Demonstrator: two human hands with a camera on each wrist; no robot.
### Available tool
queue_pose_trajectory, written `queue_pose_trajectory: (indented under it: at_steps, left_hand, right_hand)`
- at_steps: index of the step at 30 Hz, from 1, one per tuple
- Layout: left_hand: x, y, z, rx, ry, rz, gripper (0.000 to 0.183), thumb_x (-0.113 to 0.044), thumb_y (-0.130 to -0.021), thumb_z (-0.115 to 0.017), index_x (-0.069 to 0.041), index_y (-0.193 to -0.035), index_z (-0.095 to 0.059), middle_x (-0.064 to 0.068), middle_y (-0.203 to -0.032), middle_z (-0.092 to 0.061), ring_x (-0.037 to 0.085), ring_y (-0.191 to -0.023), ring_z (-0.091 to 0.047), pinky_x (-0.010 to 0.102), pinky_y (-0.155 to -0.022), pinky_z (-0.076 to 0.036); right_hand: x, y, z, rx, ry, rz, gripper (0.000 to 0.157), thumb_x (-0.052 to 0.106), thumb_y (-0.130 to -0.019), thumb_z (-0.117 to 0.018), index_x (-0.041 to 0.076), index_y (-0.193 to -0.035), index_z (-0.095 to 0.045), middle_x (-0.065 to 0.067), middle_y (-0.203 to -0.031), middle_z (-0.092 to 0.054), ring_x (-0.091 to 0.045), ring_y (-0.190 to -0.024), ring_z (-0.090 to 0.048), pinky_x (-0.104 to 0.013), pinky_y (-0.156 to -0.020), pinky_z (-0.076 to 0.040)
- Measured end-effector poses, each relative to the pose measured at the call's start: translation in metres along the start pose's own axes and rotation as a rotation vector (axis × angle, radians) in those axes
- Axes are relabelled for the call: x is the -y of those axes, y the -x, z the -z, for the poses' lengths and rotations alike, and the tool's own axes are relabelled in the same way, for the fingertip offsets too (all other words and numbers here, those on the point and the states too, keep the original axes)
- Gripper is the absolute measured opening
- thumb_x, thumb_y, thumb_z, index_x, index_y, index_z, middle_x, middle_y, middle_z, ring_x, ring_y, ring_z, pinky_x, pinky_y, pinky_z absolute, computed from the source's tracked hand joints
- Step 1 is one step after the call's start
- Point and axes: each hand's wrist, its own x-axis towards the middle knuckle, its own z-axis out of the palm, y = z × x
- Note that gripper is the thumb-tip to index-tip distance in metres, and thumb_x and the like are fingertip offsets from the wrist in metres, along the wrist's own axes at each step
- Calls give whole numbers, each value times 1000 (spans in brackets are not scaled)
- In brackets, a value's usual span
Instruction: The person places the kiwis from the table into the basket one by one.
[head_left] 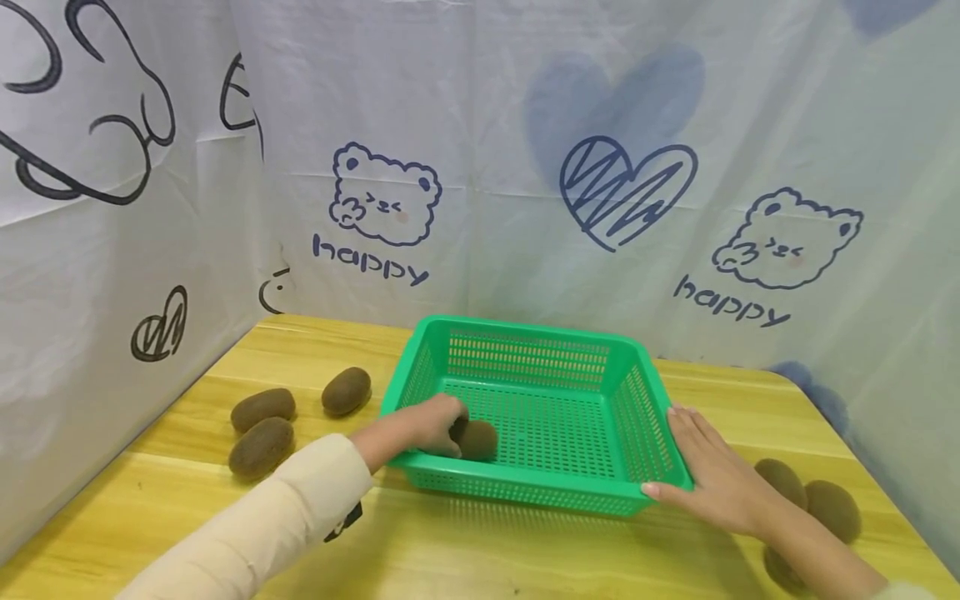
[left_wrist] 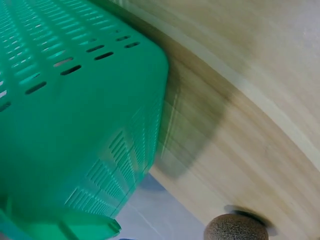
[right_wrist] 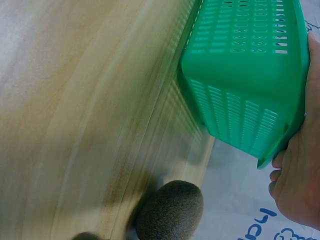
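A yellow wood-grained table [head_left: 150, 517] fills the near part of the scene. Pale cloth [head_left: 495, 267] hangs to the left, far and right of it, printed with hearts [head_left: 628, 187], two bears [head_left: 386, 200] and the word "happy" under each bear.

There is one green basket [head_left: 525, 480], with slotted walls and base, in the middle of the table. Seven kiwis show in all. One kiwi [head_left: 480, 442] is inside the basket, at its near left. Three left kiwis [head_left: 262, 448] lie on the table: two side by side, the third apart from them and nearer the basket. Three right kiwis [head_left: 832, 510] are bunched at the near right, partly hidden by the forearm.

The left hand [head_left: 435, 423] reaches over the near left corner, its arm in a cream sleeve [head_left: 262, 517], thumb and fingers curled round the left end of the kiwi inside. The right hand [head_left: 712, 479] grips the basket's near right corner, thumb on the near rim, fingers along the right side.
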Motion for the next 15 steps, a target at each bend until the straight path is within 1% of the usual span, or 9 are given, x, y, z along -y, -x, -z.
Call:
queue_pose_trajectory:
  at_steps: [3,5,6,8,10,12,15]
  left_hand:
    - [2,3,3,-8,11,-25,42,-5,-76,-73,15,-110,-58,25,-113,-61,36,-103,-60,41,-88,-52]
    - [4,5,5,-35,15,-51,46,-7,-77,-73,15,-114,-57,27,-117,-60,38,-104,-61,42,-89,-52]
    - [5,6,7,-61,16,-67,48,-8,-77,-73,15,-116,-56,27,-119,-59,39,-105,-61,41,-88,-53]
    - [7,8,10,-137,18,-104,48,-10,-78,-73,13,-117,-57,26,-119,-60,38,-103,-62,39,-87,-53]
    - [8,10,12,-241,14,-146,47,-12,-78,-74,11,-116,-59,23,-117,-62,36,-103,-62,38,-87,-53]
    - [10,12,15,-352,19,-179,45,-12,-78,-73,9,-115,-60,22,-116,-63,35,-104,-61,40,-88,-52]
    - [12,17,19,-494,47,-172,43,-14,-80,-72,7,-116,-60,20,-117,-62,35,-110,-57,44,-94,-49]
  right_hand:
    - [0,0,0,1,-3,-2,98,48,-83,-61,-7,-146,-11,-30,-150,-14,-48,-138,-12,-66,-104,-21]
    - [0,0,0,3,-3,-3,98,49,-83,-61,-7,-146,-11,-30,-150,-14,-48,-138,-12,-66,-104,-21]
    - [0,0,0,3,-2,-3,98,49,-83,-61,-7,-146,-11,-30,-150,-14,-48,-138,-13,-66,-104,-22]
    - [0,0,0,1,3,-2,98,49,-83,-61,-7,-146,-11,-30,-150,-14,-48,-138,-13,-66,-104,-22]
    - [0,0,1,0,6,-1,98,49,-83,-61,-7,-146,-11,-30,-150,-14,-48,-137,-14,-66,-104,-22]
    - [0,0,1,-2,8,1,98,49,-83,-61,-7,-146,-11,-30,-150,-15,-48,-137,-14,-66,-103,-23]
    - [0,0,1,-2,7,3,98,49,-83,-61,-7,-146,-11,-30,-150,-15,-48,-137,-14,-66,-103,-23]
